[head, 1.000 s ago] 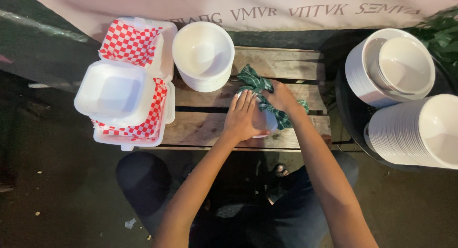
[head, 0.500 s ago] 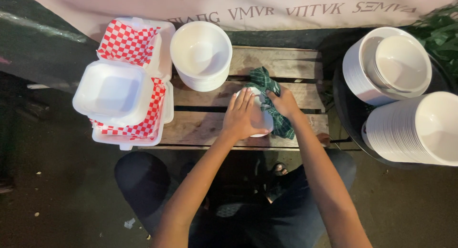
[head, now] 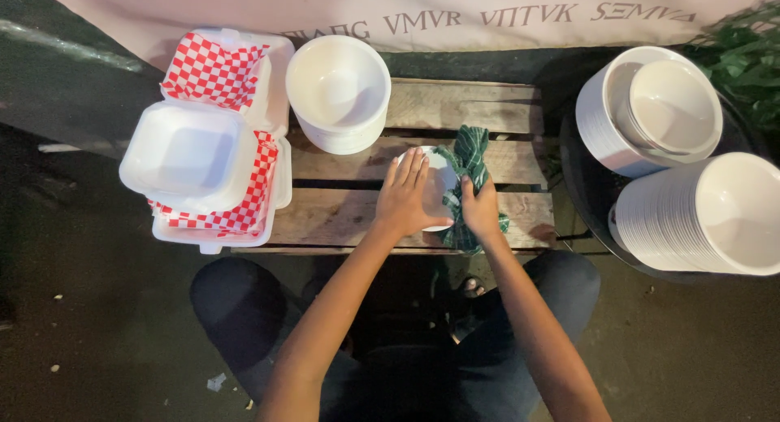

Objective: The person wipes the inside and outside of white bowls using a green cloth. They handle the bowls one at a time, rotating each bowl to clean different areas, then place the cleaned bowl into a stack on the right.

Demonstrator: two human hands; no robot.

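My left hand (head: 409,198) lies flat with its fingers spread over a small white bowl (head: 439,177) that rests on a wooden pallet (head: 333,215). My right hand (head: 480,207) grips a green checked cloth (head: 468,152) and presses it against the bowl's right side. Most of the bowl is hidden under my hands and the cloth.
A stack of white bowls (head: 338,90) stands on the pallet's far left. White foam boxes (head: 188,154) lined with red checked paper (head: 213,69) sit to the left. Two more stacks of white bowls (head: 650,105) (head: 715,215) stand at the right. A pale banner (head: 244,8) runs along the top.
The cloth and my right hand have shifted along the bowl's right side, the cloth's bunched end now pointing away from me. My left hand stays on the bowl.
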